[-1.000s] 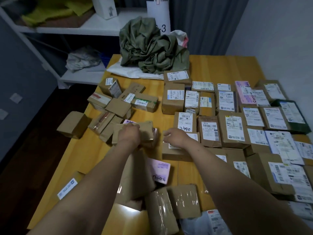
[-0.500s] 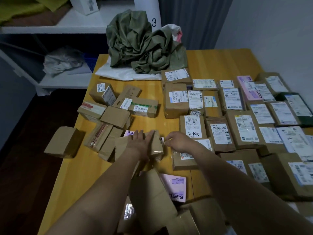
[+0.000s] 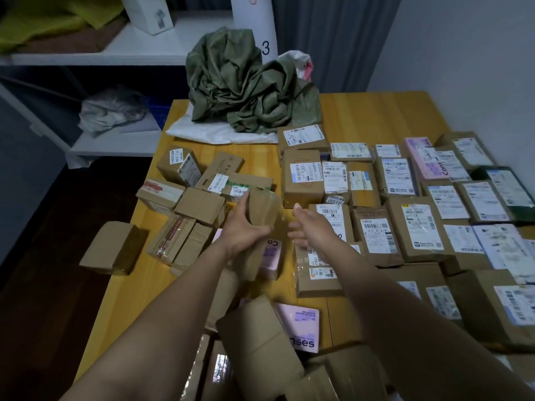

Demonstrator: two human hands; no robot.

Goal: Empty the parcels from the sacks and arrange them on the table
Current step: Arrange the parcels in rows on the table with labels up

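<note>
Your left hand [image 3: 243,227] has its fingers wrapped around a small taped brown carton [image 3: 262,208], lifted clear of the bench [image 3: 127,282] and held upright, so its long axis runs up and away from you. Your right hand [image 3: 307,227] sits just beside it on the right, palm turned toward the carton, fingers spread and gripping nothing, apart from the carton by a narrow gap. The carton lies to the left of those open fingers, so the right hand is the nearer one to take or turn it. Whether a label faces you is unclear; the side in view shows only tape. To the right, the labelled parcels [image 3: 417,227] lie in tidy rows, label up, packed close with little gap between them. To the left sits a looser heap of unsorted cartons [image 3: 199,204], and one box [image 3: 115,250] overhangs the left edge of the bench. Directly beneath your hands lie a pink parcel [image 3: 272,256] and a flat taped box [image 3: 315,270], which I judge could get in the way of setting the carton straight down. The crumpled green sacks [image 3: 246,85] rest at the far end, well apart.
</note>
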